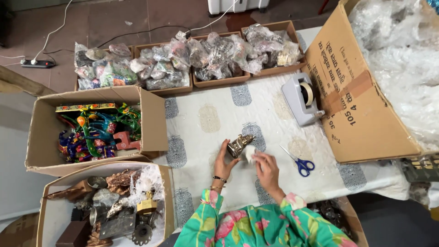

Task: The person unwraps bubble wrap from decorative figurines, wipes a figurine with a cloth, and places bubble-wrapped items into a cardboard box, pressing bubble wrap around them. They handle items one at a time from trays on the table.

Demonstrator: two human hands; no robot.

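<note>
- Head view: your left hand [224, 161] grips a small bronze-coloured metal figurine [239, 145], fingers curled round its lower end, above the near middle of the table [215, 119] with its patterned white cloth.
- The figurine's long axis runs tilted, its narrow top pointing up and towards the far right corner of the table.
- Your right hand [266, 169] pinches a small white wad [249, 153] against the figurine's right side.
- Blue-handled scissors [299, 163] lie just right of your right hand, blades pointing to the far left.
- A grey tape dispenser [302, 98] sits farther back, near the right edge.
- Trays of bagged items [192, 59] line the far edge.
</note>
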